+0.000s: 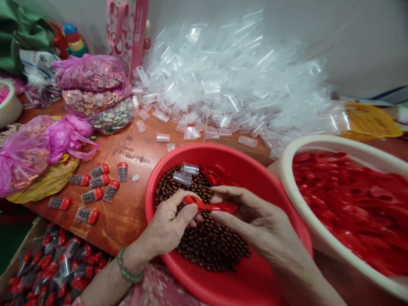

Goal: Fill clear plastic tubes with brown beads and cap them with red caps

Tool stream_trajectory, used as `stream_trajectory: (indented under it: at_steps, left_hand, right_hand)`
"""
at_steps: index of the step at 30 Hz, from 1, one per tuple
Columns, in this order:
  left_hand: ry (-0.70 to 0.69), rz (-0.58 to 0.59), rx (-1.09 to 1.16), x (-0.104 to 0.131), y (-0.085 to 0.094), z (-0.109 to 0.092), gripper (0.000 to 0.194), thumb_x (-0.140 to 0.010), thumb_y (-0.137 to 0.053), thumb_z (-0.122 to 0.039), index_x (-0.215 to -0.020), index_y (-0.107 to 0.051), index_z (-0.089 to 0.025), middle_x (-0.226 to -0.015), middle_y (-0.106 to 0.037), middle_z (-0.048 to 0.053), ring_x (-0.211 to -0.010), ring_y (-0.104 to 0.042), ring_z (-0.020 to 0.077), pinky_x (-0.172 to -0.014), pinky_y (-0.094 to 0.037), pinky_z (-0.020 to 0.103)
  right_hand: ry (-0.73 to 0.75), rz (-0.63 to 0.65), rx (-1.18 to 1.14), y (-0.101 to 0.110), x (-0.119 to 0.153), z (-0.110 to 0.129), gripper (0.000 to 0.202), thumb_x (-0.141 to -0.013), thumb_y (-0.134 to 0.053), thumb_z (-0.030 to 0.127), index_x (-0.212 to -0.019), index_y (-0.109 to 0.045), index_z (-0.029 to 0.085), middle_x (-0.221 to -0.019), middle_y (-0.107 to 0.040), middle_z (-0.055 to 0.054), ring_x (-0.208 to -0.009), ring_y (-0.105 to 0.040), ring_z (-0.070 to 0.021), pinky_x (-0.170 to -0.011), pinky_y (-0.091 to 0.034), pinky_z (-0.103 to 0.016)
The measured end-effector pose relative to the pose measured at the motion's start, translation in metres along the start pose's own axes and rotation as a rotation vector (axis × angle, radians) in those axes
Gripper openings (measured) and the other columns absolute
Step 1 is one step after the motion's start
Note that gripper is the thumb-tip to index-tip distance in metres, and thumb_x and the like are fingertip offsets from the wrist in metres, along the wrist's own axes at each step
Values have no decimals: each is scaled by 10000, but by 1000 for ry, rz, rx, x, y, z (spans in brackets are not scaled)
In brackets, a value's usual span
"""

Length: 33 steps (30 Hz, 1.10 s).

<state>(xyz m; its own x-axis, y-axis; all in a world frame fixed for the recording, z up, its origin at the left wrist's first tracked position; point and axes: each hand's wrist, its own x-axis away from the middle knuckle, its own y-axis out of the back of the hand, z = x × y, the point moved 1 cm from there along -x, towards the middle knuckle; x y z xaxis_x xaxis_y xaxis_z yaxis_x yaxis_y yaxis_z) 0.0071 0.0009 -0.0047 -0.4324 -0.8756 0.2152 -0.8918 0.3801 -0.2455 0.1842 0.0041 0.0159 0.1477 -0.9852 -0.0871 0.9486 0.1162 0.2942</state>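
Note:
Both hands are above a red basin (267, 170) of dark brown beads (213, 242). My left hand (172, 221), with a green bead bracelet on its wrist, is closed round the left end of a red plastic piece (197, 202); whatever else its fingers cover is hidden. The fingers and thumb of my right hand (255, 216) pinch the right end of the same red piece. Two clear tubes (182, 178) lie on the beads behind my left hand, with more red pieces (219, 174) beside them.
A white basin (288, 165) of red pieces stands at the right. Clear tubes (223, 85) are heaped at the back. Several filled tubes (91, 195) lie on the table (127, 212) at the left, near pink bags (92, 72). A box of filled tubes (54, 267) sits below.

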Motion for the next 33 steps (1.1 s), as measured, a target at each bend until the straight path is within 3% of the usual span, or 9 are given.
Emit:
stream_trajectory:
  at_steps: [3, 6, 9, 13, 16, 20, 28, 30, 33]
  left_hand:
    - [11, 28, -32, 1, -1, -1, 282, -941, -458, -397, -1038, -555, -151, -812, -562, 4, -721, -515, 95, -707, -422, 226]
    - [32, 59, -16, 1, -1, -1, 251, -938, -474, -360, -1056, -555, -153, -839, -543, -1, -741, -505, 93, -721, -418, 227]
    - [68, 79, 44, 1, 0, 0, 238, -917, -507, -320, -1061, -551, -136, -837, -547, 6, -762, -509, 101, -724, -420, 228]
    - [135, 105, 193, 0, -1, 1, 255, -889, -540, -324, -1016, -554, -103, -789, -547, 9, -697, -522, 98, -658, -436, 218]
    - [123, 80, 224, -1, -2, 1, 215, -885, -536, -268, -1028, -577, -113, -796, -557, 9, -716, -524, 97, -670, -448, 207]
    - [113, 89, 226, 1, -4, 0, 207, -887, -525, -245, -1039, -595, -122, -788, -594, 16, -738, -554, 110, -691, -477, 213]
    - [164, 140, 324, 3, -4, 2, 426, -821, -636, -473, -1042, -586, -112, -733, -585, 9, -607, -551, 81, -593, -471, 185]
    - [162, 143, 342, 2, -3, 5, 541, -815, -586, -584, -1080, -603, -112, -715, -597, 18, -597, -559, 93, -595, -478, 201]
    - [248, 82, 370, -1, -7, 10, 714, -853, -360, -704, -1006, -666, -77, -650, -608, 50, -542, -558, 125, -596, -499, 269]
  right_hand:
    - [-41, -112, -38, -2, 1, -1, 298, -765, -751, 326, -1018, -614, 250, -818, -703, -7, -667, -677, -145, -563, -564, -217]
    - [213, -59, 236, -6, 1, 3, 208, -852, -666, 291, -1048, -620, 240, -867, -715, -35, -710, -687, -156, -632, -575, -248]
    - [474, 99, 510, -12, 2, 8, 359, -895, -595, 382, -1206, -549, 207, -1048, -700, -110, -925, -678, -219, -781, -573, -327]
    - [547, 143, 811, -22, 3, 7, 568, -907, -499, 526, -1283, -450, 104, -1041, -677, -181, -936, -652, -274, -748, -554, -393]
    - [642, 72, 953, -29, 3, 3, 472, -950, -442, 387, -1279, -426, 49, -986, -675, -199, -897, -644, -280, -724, -519, -409]
    - [698, 33, 943, -34, 3, -1, 462, -868, -502, 255, -1257, -430, 16, -941, -665, -198, -865, -624, -270, -737, -489, -407]
    - [704, 8, 816, -36, 3, 1, 492, -809, -544, 219, -1264, -434, 68, -928, -666, -156, -824, -620, -247, -759, -477, -408]
    - [708, 9, 817, -36, 3, 1, 481, -810, -561, 238, -1247, -448, 71, -925, -671, -157, -824, -624, -250, -769, -471, -413]
    - [746, 39, 836, -37, 4, -1, 446, -825, -572, 240, -1221, -471, 62, -929, -677, -172, -835, -627, -261, -750, -466, -406]
